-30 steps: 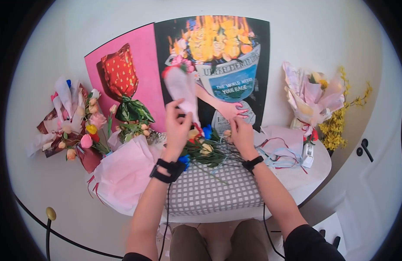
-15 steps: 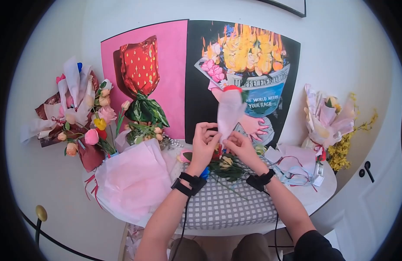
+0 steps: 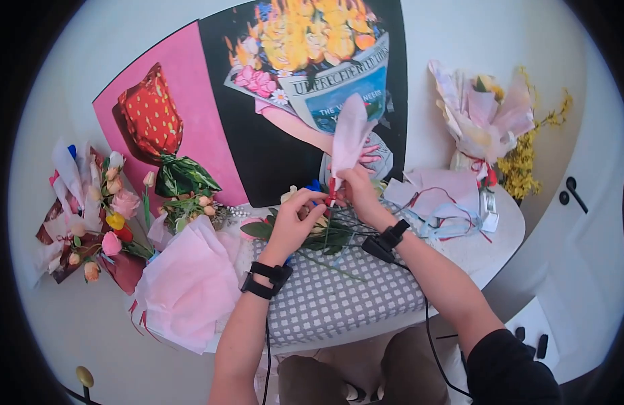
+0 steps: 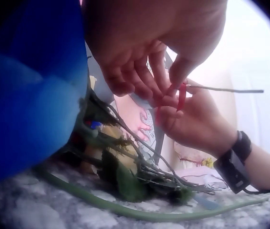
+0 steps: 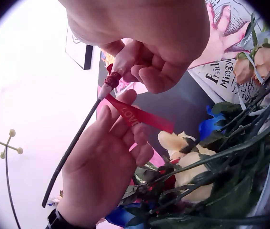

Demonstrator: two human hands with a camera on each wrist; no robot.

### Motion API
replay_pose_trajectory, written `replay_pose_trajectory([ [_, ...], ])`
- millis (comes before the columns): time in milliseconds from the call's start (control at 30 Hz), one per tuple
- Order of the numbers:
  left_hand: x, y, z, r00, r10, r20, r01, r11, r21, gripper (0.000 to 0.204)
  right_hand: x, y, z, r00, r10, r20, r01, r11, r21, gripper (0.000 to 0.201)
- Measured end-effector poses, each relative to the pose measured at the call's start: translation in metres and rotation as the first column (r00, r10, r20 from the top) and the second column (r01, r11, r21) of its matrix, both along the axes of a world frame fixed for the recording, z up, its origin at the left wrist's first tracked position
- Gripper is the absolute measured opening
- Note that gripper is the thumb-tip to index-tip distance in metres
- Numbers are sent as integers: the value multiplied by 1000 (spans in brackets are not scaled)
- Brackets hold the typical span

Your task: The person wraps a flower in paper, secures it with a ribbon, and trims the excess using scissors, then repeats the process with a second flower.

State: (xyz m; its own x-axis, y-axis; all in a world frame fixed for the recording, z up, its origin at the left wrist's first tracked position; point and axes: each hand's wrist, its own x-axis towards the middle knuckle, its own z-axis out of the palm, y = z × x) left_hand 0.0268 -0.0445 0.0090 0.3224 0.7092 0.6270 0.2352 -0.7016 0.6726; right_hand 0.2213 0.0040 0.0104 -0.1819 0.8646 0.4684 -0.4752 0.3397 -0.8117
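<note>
A single wrapped flower (image 3: pixel 351 131) in pale pink paper stands almost upright over the table. My right hand (image 3: pixel 361 196) grips the gathered neck of the paper (image 5: pixel 125 59), fingers curled round it. Just below, a red ribbon (image 5: pixel 135 117) printed with LOVE is wound round the neck, one tail hanging loose. The bare stem (image 5: pixel 73 152) sticks out beneath. My left hand (image 3: pixel 293 226) is beside the ribbon, fingers relaxed and fingertips touching it. Under both hands lie loose flowers with cream heads (image 5: pixel 192 174), green leaves and a blue flower (image 4: pixel 30 95).
A grey checked cloth bundle (image 3: pixel 346 297) bears the loose stems. Pink wrapping paper (image 3: pixel 187 277) lies to the left, with bouquets (image 3: pixel 89 202) behind it. Ribbons (image 3: pixel 447 219) and a wrapped bouquet (image 3: pixel 484 121) are on the right. Two posters (image 3: pixel 251 148) stand against the wall.
The wrapped flower went from my left hand to both hands, and now the right grips it. My left hand has dropped to the ribbon. The head view has also shifted.
</note>
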Motion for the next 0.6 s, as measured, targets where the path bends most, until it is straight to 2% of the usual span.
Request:
replay_pose_trajectory([
  [200,0,2,-3,998,-45,-47,48,997,54,7,-4,-4,-3,999,26,-22,-27,999,-43,24],
  [267,-3,4,-4,998,-59,-5,58,995,-77,7,-3,-1,-2,999,32,-23,-34,998,-49,20],
  [400,-3,6,-6,994,-103,30,105,991,-80,9,-6,-4,-2,1000,16,-14,-17,998,-65,20],
  [500,-3,4,-7,985,-119,122,136,979,-150,9,-6,-5,0,999,-2,-44,-1,997,-80,19],
  [600,-5,7,-10,995,-78,60,86,987,-138,10,-5,-3,5,969,-190,-161,166,975,-151,14],
])
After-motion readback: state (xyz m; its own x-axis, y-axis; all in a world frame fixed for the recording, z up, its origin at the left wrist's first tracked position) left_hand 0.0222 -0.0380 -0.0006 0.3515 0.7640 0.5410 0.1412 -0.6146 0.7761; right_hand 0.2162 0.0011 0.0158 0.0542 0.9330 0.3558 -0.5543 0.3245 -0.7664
